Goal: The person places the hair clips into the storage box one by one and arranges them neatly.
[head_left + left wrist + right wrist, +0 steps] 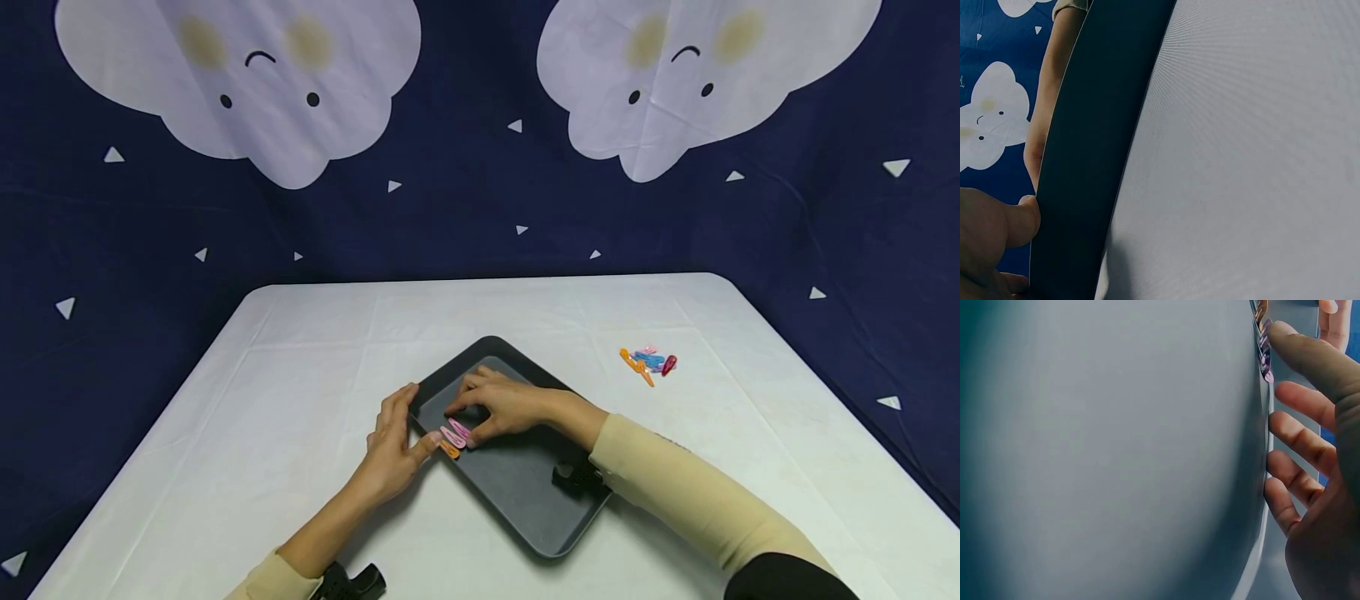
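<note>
A dark grey rectangular tray [517, 492] lies at an angle on the table. Inside it, along its left side, two pink snap hair clips [453, 437] lie side by side with an orange hair clip [449, 450]. My left hand [392, 450] rests against the tray's left edge, its thumb on the rim near the orange clip. My right hand [498, 406] is over the tray, thumb at the pink clips and fingers spread apart from it. In the right wrist view, the thumb [1310, 353] touches the clips while the fingertips meet the tray floor.
A small pile of hair clips [649, 362], orange, blue, pink and red, lies on the white tablecloth [300, 400] to the right beyond the tray. Behind the table hangs a dark blue cloth [465, 225] with cloud prints.
</note>
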`<state>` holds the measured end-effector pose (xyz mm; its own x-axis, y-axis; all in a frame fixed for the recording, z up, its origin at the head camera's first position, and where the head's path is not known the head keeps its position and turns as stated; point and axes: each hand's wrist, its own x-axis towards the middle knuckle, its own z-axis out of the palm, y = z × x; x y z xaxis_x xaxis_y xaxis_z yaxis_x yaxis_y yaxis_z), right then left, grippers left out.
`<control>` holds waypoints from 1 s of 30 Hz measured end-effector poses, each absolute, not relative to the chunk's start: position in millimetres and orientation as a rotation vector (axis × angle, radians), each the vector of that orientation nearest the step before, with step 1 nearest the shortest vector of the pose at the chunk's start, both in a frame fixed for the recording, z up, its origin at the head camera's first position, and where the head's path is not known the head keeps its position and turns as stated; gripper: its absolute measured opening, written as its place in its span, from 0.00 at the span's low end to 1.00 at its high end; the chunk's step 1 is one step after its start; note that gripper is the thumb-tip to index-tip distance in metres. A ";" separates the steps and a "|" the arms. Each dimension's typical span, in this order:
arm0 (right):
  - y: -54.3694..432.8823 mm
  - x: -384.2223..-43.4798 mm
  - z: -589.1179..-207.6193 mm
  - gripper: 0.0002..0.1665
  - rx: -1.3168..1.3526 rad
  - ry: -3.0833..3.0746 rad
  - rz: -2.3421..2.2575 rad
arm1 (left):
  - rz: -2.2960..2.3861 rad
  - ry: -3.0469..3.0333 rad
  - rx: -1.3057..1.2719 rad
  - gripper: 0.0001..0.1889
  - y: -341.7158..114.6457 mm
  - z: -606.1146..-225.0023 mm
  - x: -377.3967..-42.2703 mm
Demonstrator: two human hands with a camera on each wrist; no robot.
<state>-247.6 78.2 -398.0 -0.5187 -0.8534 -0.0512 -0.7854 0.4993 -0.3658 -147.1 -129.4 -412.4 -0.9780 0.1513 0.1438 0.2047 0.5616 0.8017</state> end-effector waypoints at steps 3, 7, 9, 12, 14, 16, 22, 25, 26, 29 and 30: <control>77.9 -247.7 -397.5 0.32 -1.405 2.515 -0.451 | -1.404 -2.720 -0.310 0.39 -129.7 -412.5 -147.1; 77.7 -248.3 -397.9 0.32 -1.412 2.518 -0.462 | -1.405 -2.715 -0.310 0.39 -129.9 -412.5 -146.9; 77.8 -248.8 -398.3 0.32 -1.414 2.518 -0.470 | -1.406 -2.713 -0.311 0.39 -130.0 -412.5 -146.8; 78.2 -249.4 -397.9 0.32 -1.423 2.515 -0.490 | -1.405 -2.709 -0.312 0.39 -130.0 -412.5 -146.6; 78.5 -249.9 -397.2 0.31 -1.433 2.514 -0.500 | -1.404 -2.709 -0.314 0.39 -130.0 -412.4 -146.6; 78.6 -250.0 -395.9 0.31 -1.438 2.512 -0.512 | -1.401 -2.709 -0.315 0.39 -130.0 -412.4 -146.6; 78.6 -248.3 -390.3 0.30 -1.406 2.517 -0.537 | -1.397 -2.702 -0.318 0.39 -130.0 -412.2 -146.7; 79.2 -247.1 -386.8 0.30 -1.368 2.544 -0.541 | -1.399 -2.698 -0.317 0.39 -130.1 -412.4 -146.8; 79.5 -246.8 -385.5 0.30 -1.360 2.556 -0.543 | -1.400 -2.696 -0.316 0.39 -130.2 -412.5 -146.8; 80.9 -247.0 -382.1 0.30 -1.338 2.595 -0.543 | -1.402 -2.695 -0.312 0.39 -130.4 -412.6 -146.6; 81.5 -247.2 -380.6 0.30 -1.335 2.605 -0.542 | -1.402 -2.696 -0.311 0.39 -130.4 -412.5 -146.4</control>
<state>-247.2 81.5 -380.6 -0.5869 -0.8094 0.0191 -0.7499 0.5345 -0.3897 -146.4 -130.4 -412.5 -0.9755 0.1393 0.1702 0.2193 0.5588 0.7998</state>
